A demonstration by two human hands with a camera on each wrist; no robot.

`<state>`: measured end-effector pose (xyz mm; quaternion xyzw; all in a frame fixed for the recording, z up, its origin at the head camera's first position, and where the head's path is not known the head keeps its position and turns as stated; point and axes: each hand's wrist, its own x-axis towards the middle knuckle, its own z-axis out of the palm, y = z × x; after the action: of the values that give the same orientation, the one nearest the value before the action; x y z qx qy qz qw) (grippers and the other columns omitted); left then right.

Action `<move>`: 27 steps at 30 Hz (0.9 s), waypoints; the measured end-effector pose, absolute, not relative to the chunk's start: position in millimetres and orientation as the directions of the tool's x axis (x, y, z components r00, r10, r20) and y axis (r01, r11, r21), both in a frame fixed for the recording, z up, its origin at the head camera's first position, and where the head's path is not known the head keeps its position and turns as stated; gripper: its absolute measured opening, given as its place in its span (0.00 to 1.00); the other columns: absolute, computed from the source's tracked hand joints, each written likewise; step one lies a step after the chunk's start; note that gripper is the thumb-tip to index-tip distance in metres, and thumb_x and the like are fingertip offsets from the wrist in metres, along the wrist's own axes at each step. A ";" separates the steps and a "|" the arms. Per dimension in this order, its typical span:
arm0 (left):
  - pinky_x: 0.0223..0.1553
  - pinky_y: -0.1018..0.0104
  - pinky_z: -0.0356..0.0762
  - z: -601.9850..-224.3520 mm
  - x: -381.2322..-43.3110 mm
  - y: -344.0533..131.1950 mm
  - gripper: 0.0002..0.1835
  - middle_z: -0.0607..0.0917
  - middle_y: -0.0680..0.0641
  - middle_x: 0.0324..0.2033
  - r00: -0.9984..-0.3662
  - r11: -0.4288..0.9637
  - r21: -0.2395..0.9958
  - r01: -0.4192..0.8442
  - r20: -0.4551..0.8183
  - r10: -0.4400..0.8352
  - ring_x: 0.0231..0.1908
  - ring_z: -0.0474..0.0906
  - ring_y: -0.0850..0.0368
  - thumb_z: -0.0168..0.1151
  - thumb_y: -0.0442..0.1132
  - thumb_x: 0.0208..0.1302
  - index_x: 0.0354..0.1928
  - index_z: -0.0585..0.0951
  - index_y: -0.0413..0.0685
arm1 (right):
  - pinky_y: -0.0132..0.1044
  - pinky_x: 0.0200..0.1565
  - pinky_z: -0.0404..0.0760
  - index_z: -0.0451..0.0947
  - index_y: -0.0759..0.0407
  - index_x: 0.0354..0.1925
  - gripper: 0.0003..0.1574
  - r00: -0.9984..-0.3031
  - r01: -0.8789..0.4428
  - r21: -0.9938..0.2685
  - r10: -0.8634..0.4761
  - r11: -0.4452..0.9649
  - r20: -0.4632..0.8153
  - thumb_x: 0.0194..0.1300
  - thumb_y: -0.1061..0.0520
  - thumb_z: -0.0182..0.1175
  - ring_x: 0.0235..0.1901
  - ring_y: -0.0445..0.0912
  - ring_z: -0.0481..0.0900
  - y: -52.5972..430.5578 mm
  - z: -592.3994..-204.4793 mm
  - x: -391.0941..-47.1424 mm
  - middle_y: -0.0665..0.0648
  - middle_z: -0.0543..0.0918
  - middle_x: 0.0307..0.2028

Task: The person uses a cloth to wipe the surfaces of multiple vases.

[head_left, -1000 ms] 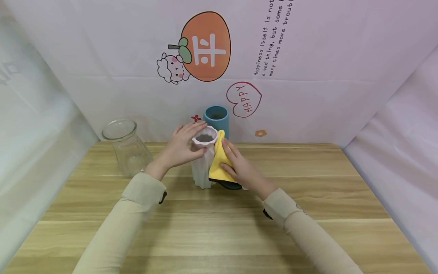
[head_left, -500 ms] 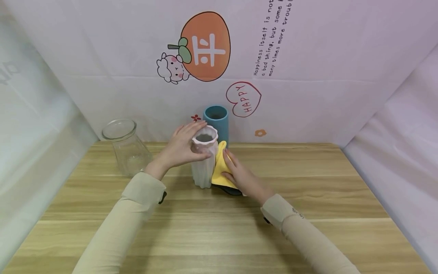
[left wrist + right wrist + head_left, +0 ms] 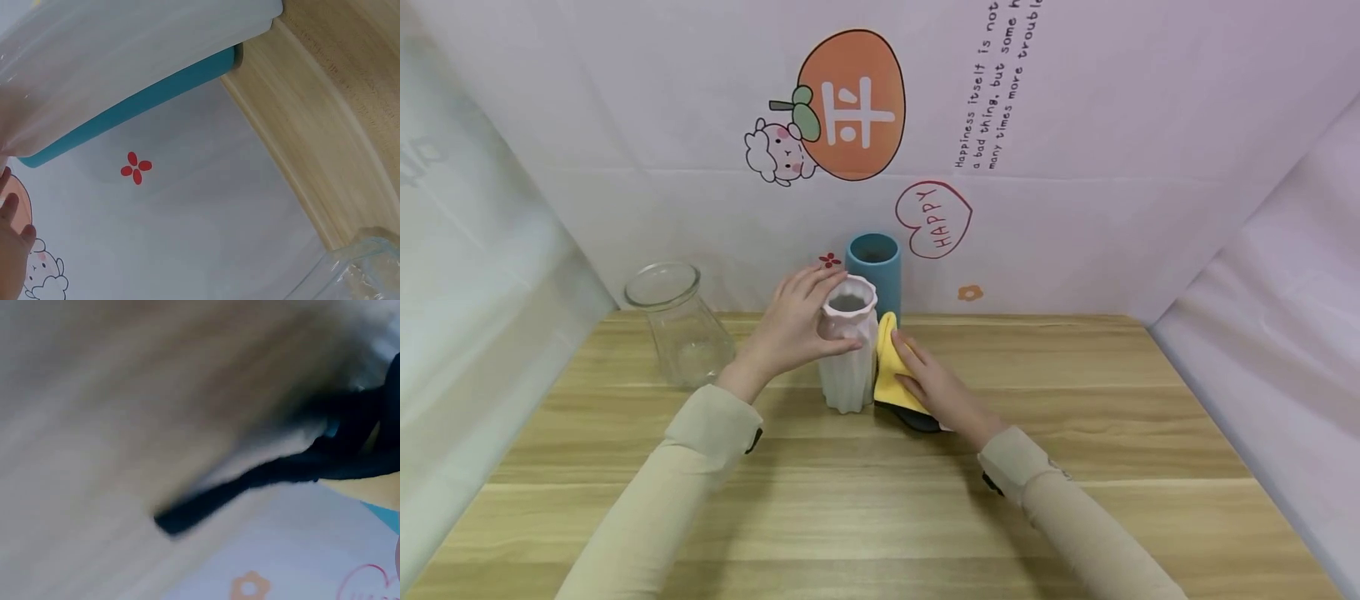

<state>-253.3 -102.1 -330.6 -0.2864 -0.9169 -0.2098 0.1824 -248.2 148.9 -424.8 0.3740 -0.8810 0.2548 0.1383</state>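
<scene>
A white fluted vase [image 3: 846, 367] stands upright on the wooden table. My left hand [image 3: 786, 325] grips it just below the scalloped rim, the thumb across its front and the fingers round the back. A yellow cloth [image 3: 895, 379] with a dark edge and underside is held in my right hand [image 3: 943, 387], close against the vase's right side; whether it touches cannot be made out. In the right wrist view the dark part of the cloth [image 3: 269, 472] shows, partly blurred. The left wrist view has the vase's side [image 3: 156, 56] and a few fingertips.
A blue cylindrical vase [image 3: 880, 271] stands right behind the white one, near the printed backdrop [image 3: 1075, 225]. A clear glass vase [image 3: 688, 333] is at the table's back left, beside my left forearm. The wooden tabletop [image 3: 850, 508] extends toward the front.
My right hand has moved the yellow cloth down and slightly right along the white vase's side. The left hand keeps its grip, and the vase stays in place.
</scene>
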 end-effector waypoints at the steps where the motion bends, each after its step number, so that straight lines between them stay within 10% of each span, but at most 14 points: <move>1: 0.70 0.40 0.51 -331.2 -252.6 -101.9 0.50 0.69 0.41 0.66 -0.759 0.746 0.269 0.610 0.470 0.451 0.69 0.59 0.41 0.74 0.58 0.45 0.68 0.66 0.42 | 0.50 0.57 0.76 0.55 0.65 0.71 0.40 -0.666 -0.742 -0.341 -0.576 0.578 0.473 0.66 0.62 0.58 0.61 0.61 0.73 147.6 -421.5 -249.0 0.68 0.66 0.66; 8: 0.70 0.39 0.50 -328.8 -250.8 -102.8 0.49 0.67 0.40 0.68 -0.768 0.741 0.284 0.608 0.445 0.460 0.70 0.58 0.41 0.73 0.54 0.47 0.68 0.64 0.39 | 0.49 0.58 0.76 0.59 0.69 0.68 0.40 -0.575 -0.799 -0.289 -0.526 0.528 0.627 0.61 0.65 0.61 0.61 0.60 0.73 139.0 -393.3 -250.5 0.69 0.69 0.63; 17: 0.71 0.37 0.43 -322.6 -253.1 -103.8 0.48 0.61 0.40 0.71 -0.800 0.712 0.371 0.596 0.341 0.493 0.73 0.50 0.40 0.70 0.49 0.49 0.71 0.60 0.40 | 0.48 0.53 0.80 0.51 0.64 0.73 0.41 -0.691 -0.717 -0.324 -0.566 0.617 0.450 0.69 0.54 0.54 0.56 0.59 0.78 134.5 -381.5 -248.6 0.65 0.62 0.69; 27: 0.71 0.37 0.42 -322.5 -254.9 -103.3 0.50 0.60 0.41 0.72 -0.819 0.700 0.426 0.573 0.310 0.482 0.74 0.48 0.41 0.69 0.49 0.49 0.72 0.57 0.41 | 0.47 0.57 0.78 0.52 0.66 0.72 0.42 -0.655 -0.752 -0.257 -0.644 0.607 0.396 0.67 0.57 0.57 0.61 0.60 0.73 143.1 -413.5 -251.5 0.68 0.63 0.67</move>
<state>-254.9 -103.3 -322.5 -0.2874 -0.9178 -0.2595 0.0876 -251.5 143.1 -413.5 0.3937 -0.8864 0.2040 0.1328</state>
